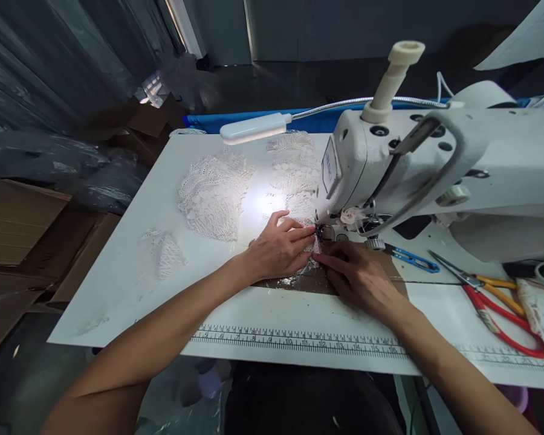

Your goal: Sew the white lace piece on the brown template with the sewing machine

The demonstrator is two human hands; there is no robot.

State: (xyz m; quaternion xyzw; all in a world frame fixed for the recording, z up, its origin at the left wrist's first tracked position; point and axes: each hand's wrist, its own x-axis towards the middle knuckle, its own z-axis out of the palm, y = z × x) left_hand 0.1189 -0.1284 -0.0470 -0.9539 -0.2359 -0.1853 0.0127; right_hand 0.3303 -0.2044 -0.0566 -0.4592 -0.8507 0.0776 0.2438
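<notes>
Your left hand (281, 249) and right hand (360, 279) lie flat, fingers spread, gripping nothing, pinning the lace piece (309, 257) at frame centre under the sewing machine (417, 175) needle.

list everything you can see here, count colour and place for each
sewing machine: 1, white, right of table
table: 1, white, ruler printed on front edge
lamp: 1, white, gooseneck, lit over the table
lace pieces: several, white, left and centre of table
lace under needle: 1, white, between both hands
snips: 1, blue, right of needle
scissors: 1, red and yellow handles, far right
cardboard boxes: several, brown, left floor
left hand: flat on lace
right hand: flat on lace
</notes>
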